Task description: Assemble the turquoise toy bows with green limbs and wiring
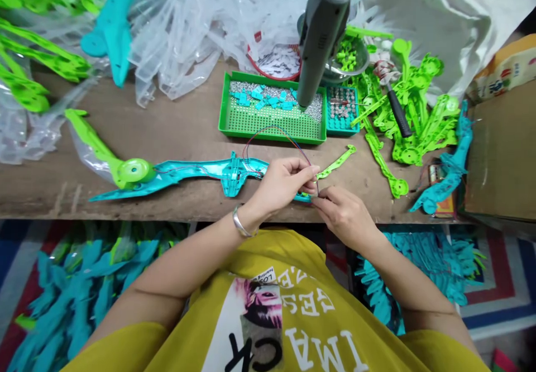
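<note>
A long blue plastic part [188, 170] lies along the front of the table, with a green curved piece [134, 172] at its left end. Thin red and blue wires [288, 136] loop up from its middle and run down to my hands. My left hand [288, 181] pinches the wires between thumb and fingers above the part's right end. Close beside it, my right hand [345, 213] has its fingertips pressed together at the wires' lower end; what they grip is too small to name. Behind my hands lies a slim green piece [337, 162].
A green tray [272, 132] holds screws and small blue pieces. A dark electric screwdriver [322, 37] hangs over it. Green parts [419, 120] and a black-handled tool [398, 112] lie to the right, near a cardboard box [502, 160]. Plastic bags [180, 37] cover the back left.
</note>
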